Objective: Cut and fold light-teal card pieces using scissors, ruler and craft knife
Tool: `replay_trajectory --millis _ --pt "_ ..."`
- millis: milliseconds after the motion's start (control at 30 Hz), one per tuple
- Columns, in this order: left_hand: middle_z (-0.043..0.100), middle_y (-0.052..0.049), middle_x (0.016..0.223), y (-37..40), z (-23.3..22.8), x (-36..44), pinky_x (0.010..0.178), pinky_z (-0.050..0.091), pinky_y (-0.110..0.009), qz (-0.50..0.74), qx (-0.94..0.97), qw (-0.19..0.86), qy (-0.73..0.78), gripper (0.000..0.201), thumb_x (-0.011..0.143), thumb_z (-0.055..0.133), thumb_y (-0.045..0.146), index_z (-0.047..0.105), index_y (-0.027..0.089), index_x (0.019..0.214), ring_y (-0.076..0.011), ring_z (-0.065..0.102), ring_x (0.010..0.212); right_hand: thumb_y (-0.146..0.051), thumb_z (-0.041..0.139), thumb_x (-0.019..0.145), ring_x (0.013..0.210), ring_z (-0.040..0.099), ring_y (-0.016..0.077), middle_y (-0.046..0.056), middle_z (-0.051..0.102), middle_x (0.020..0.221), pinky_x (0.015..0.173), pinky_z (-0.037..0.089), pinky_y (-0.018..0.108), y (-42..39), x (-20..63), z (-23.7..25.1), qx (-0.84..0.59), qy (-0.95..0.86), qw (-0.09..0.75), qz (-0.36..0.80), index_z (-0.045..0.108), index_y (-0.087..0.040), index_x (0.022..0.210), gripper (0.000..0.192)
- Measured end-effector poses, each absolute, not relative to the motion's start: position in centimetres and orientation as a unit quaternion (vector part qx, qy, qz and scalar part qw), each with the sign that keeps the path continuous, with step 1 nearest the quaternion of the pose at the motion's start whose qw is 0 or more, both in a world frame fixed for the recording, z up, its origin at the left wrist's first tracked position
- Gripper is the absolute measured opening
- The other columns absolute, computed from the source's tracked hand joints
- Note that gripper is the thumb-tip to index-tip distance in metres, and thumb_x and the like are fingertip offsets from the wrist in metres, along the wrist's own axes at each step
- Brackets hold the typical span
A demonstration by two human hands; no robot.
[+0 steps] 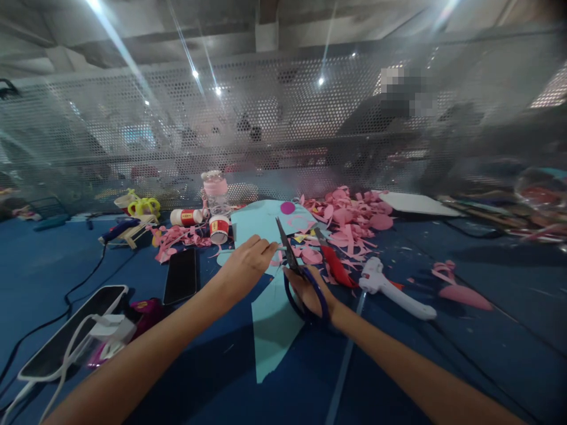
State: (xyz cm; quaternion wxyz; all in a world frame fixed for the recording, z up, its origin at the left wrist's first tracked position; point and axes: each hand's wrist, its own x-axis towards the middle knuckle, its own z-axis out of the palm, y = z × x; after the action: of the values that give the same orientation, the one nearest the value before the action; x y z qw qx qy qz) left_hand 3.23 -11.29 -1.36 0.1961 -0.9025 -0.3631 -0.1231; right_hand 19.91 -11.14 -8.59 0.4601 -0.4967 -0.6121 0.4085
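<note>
My right hand (310, 290) grips blue-handled scissors (293, 260), blades pointing up and away over the table. My left hand (248, 262) pinches a small piece of paper right beside the blades. A light blue paper sheet (272, 330) lies under both hands on the blue table (443, 366). A second light blue sheet (259, 221) with a magenta circle (287, 207) lies further back.
Pink paper scraps (354, 221) pile up behind the hands. A white glue gun (394, 289) and red scissors (334, 262) lie to the right. A black phone (181, 275), glue bottles (219, 227) and another phone on a cable (71, 330) are to the left. A perforated metal screen (283, 130) closes the back.
</note>
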Motion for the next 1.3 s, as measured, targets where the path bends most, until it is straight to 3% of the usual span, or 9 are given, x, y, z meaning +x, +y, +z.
replay_trajectory --millis 267,500,733,800,900,967,1167,1300 --pt "0.062 -0.008 0.088 -10.3 -1.4 2.3 0.074 0.047 -0.033 -0.160 -0.887 0.154 -0.404 0.037 0.079 0.041 -0.004 0.055 0.011 0.110 -0.0197 0.056 0.084 -0.056 0.048 0.075 0.036 0.028 0.0073 -0.006 0.029 0.038 0.034 0.023 0.023 -11.1 20.3 -8.9 -0.525 -0.593 0.462 0.400 0.036 -0.021 0.049 0.045" --pt "0.064 -0.006 0.086 -10.1 -1.6 2.2 0.070 0.047 -0.031 -0.221 -0.882 0.156 -0.385 0.033 0.082 0.041 0.001 0.057 0.013 0.108 -0.0176 0.058 0.080 -0.056 0.063 0.062 0.033 0.031 0.0071 -0.008 0.031 0.036 0.033 0.026 0.023 -10.9 20.6 -8.4 -0.539 -0.519 0.478 0.460 0.036 -0.022 0.046 0.046" --pt "0.066 -0.007 0.085 -9.9 -1.7 2.0 0.066 0.048 -0.029 -0.277 -0.873 0.124 -0.382 0.026 0.089 0.039 0.012 0.059 0.014 0.106 -0.0156 0.061 0.076 -0.055 0.062 0.065 0.030 0.047 0.0139 -0.005 0.041 0.032 0.033 0.040 0.026 -11.0 20.7 -8.4 -0.505 -0.531 0.483 0.480 0.042 -0.022 0.048 0.043" --pt "0.065 -0.007 0.087 -10.1 -1.5 2.0 0.064 0.048 -0.027 -0.272 -0.873 0.116 -0.387 0.031 0.089 0.038 0.012 0.054 0.015 0.115 -0.0149 0.061 0.075 -0.055 0.062 0.065 0.031 0.049 0.0140 -0.003 0.047 0.035 0.034 0.043 0.026 -11.1 20.7 -8.5 -0.491 -0.538 0.481 0.488 0.045 -0.021 0.049 0.042" --pt "0.062 -0.004 0.086 -10.5 -1.3 2.1 0.061 0.045 -0.025 -0.225 -0.884 0.117 -0.392 0.053 0.085 0.034 0.003 0.032 0.019 0.136 -0.0129 0.057 0.069 -0.057 0.063 0.064 0.032 0.051 0.0137 -0.002 0.052 0.040 0.033 0.044 0.025 -11.2 20.7 -8.5 -0.478 -0.538 0.484 0.498 0.047 -0.019 0.051 0.043" --pt "0.059 -0.002 0.084 -10.7 -1.3 2.3 0.060 0.044 -0.024 -0.185 -0.890 0.129 -0.396 0.063 0.082 0.031 -0.002 0.023 0.022 0.140 -0.0117 0.055 0.064 -0.056 0.063 0.064 0.032 0.051 0.0135 -0.002 0.052 0.041 0.033 0.044 0.025 -11.4 20.6 -8.3 -0.481 -0.538 0.480 0.499 0.047 -0.019 0.052 0.043" --pt "0.059 -0.004 0.092 -10.6 -1.4 2.3 0.057 0.042 -0.022 -0.150 -0.891 0.134 -0.408 0.063 0.080 0.033 -0.002 0.028 0.024 0.137 -0.0114 0.056 0.066 -0.057 0.062 0.065 0.030 0.049 0.0124 -0.002 0.051 0.040 0.030 0.041 0.024 -11.6 20.3 -8.0 -0.501 -0.521 0.477 0.499 0.047 -0.019 0.052 0.043" --pt "0.061 -0.005 0.087 -10.4 -1.4 2.5 0.061 0.046 -0.023 -0.222 -0.888 0.047 -0.401 0.045 0.086 0.036 0.005 0.040 0.019 0.128 -0.0118 0.060 0.069 -0.057 0.058 0.070 0.030 0.049 0.0127 -0.001 0.050 0.037 0.031 0.041 0.024 -11.6 20.4 -8.2 -0.505 -0.528 0.471 0.495 0.048 -0.019 0.051 0.044"
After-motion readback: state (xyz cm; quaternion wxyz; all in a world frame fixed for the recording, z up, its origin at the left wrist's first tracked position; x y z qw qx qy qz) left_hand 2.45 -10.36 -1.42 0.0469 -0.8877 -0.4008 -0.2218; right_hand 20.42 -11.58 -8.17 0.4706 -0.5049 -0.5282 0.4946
